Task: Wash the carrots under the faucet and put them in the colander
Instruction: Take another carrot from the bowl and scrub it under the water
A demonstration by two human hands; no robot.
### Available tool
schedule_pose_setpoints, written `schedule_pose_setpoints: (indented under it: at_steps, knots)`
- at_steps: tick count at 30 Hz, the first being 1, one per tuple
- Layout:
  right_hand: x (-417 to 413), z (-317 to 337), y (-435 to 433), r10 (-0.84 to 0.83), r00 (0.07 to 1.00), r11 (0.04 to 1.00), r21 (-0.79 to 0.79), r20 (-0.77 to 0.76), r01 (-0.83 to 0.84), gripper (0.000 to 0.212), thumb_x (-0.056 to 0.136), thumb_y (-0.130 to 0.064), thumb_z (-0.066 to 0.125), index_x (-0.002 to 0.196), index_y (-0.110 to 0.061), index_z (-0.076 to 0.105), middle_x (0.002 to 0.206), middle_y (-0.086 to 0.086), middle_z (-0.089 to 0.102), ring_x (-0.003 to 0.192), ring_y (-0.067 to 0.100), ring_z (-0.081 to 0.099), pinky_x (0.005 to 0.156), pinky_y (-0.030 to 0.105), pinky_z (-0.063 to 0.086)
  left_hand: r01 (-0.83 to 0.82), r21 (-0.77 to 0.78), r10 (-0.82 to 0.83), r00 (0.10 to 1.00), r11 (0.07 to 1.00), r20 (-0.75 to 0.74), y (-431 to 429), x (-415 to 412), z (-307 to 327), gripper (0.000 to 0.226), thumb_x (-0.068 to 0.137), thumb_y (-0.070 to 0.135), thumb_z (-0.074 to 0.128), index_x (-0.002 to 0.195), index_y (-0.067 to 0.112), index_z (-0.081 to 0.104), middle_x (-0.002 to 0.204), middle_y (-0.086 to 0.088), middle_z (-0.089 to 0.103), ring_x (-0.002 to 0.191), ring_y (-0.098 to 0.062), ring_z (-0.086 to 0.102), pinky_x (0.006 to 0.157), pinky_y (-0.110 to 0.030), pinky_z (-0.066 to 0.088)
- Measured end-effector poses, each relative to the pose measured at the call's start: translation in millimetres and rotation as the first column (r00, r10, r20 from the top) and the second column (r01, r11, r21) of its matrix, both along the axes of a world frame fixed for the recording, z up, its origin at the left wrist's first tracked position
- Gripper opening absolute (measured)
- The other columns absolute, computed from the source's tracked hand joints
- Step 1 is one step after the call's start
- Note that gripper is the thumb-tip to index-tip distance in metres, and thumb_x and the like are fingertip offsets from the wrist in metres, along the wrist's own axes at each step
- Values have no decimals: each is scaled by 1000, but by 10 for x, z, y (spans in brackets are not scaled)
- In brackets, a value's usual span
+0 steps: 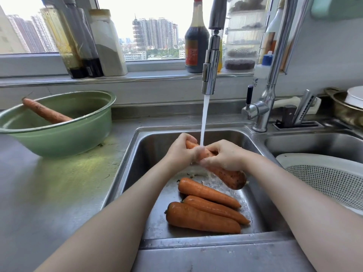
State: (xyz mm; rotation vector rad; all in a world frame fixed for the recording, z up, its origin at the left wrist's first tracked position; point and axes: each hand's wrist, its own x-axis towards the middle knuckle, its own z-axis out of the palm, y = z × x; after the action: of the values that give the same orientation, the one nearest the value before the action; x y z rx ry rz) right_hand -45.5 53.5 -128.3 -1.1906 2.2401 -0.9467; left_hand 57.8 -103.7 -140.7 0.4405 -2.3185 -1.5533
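— What's going on at the sink [141, 163]?
— A person is standing over it, centre of the frame, both hands on 1 carrot. The left hand [181, 152] has its grip curled round the thin end. The right hand [225, 156] has its grip wrapped over the middle. The held carrot [231, 178] slants down toward the right, and its thick end pokes out below the right hand.
— Is the water running?
— Yes. The stream [204, 114] falls from the faucet [211, 61] at top centre and lands on the carrot between the 2 hands.
— And the other carrots?
— 3 carrots [204, 218] lie wet on the sink floor at lower centre, side by side and touching, just below the held one. 1 dirty carrot [46, 112] leans inside the green bowl [64, 140] on the desk [49, 193], at the left edge.
— Where's the colander?
— The white colander [330, 179] sits at the right edge, over the second basin [314, 144], only partly in frame.
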Motion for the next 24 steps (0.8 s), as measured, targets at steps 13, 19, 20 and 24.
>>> schedule_pose_setpoints:
  at_steps: [13, 19, 20, 24]
  knots:
    - [5, 31, 78, -20, 1000, 999, 49, -7, 20, 17, 82, -30, 85, 71, -37, 77, 72, -9, 73, 72, 7, 70, 74, 31, 58, 18, -56, -16, 999, 998, 39, 113, -39, -57, 19, 99, 29, 67, 114, 25, 56, 104, 1, 65, 94, -15, 67, 80, -34, 60]
    - [62, 25, -37, -51, 999, 997, 52, -6, 51, 21, 76, -32, 91, 66, -28, 72, 63, -13, 68, 60, 0, 64, 58, 16, 47, -162, -9, 161, 983, 987, -93, 172, -128, -46, 12, 104, 30, 61, 102, 18, 60, 95, 1, 69, 87, -16, 68, 71, -33, 59]
    - [69, 22, -48, -63, 998, 996, 58, -13, 63, 21, 75, -33, 92, 68, -27, 73, 63, -13, 68, 61, 0, 64, 57, 15, 47, -126, 12, 127, 989, 992, -75, 147, -116, -45, 9, 104, 28, 60, 107, 19, 58, 98, 3, 69, 87, -13, 68, 67, -28, 58]
    - [24, -24, -28, -92, 994, 988, 117, -61, 99, 23, 68, -40, 94, 69, -30, 73, 65, -12, 69, 66, 5, 66, 61, 22, 49, 70, 15, -71, 994, 997, 88, 84, -22, -84, 29, 103, 28, 64, 127, 27, 49, 114, -2, 63, 96, -13, 68, 66, -22, 57]
